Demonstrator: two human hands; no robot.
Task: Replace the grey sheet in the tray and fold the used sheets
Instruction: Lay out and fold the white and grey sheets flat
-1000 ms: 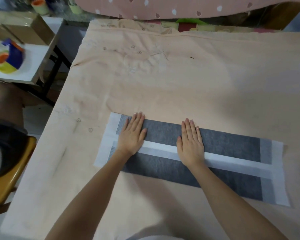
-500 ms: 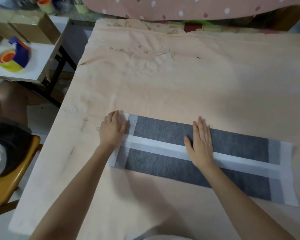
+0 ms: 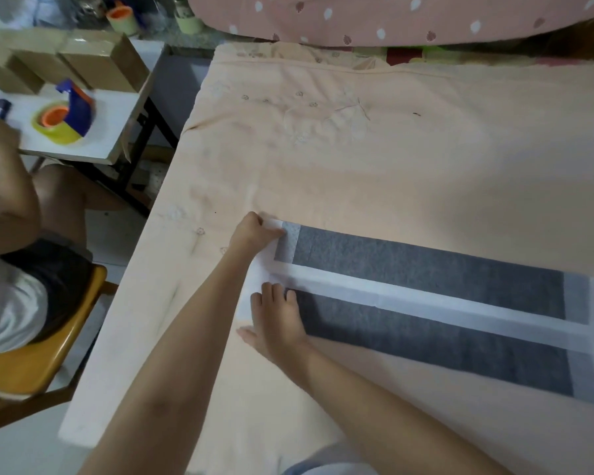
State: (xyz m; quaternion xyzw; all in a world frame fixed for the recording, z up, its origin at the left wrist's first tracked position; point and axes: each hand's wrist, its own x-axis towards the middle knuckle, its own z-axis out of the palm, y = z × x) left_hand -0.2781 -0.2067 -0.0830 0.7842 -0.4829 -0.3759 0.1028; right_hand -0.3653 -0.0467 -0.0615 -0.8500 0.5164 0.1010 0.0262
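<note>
A long grey sheet (image 3: 426,269) with white borders and a white strip down its middle lies folded flat on the peach-covered table (image 3: 374,166). My left hand (image 3: 254,233) pinches the far corner of the sheet's white left end between closed fingers. At the same end my right hand (image 3: 276,317) presses flat on the near half, fingers spread over the grey. The sheet's right end runs to the frame's edge. No tray is in view.
A second person sits at the left on a yellow chair (image 3: 38,365). Beside them a small white table (image 3: 93,132) carries a tape dispenser (image 3: 66,116) and cardboard boxes (image 3: 83,60). Pink dotted fabric (image 3: 391,18) lies along the table's far edge.
Both hands have slid left along the sheet to its left end. The left hand went from lying flat to pinching the far corner. The camera view has shifted left.
</note>
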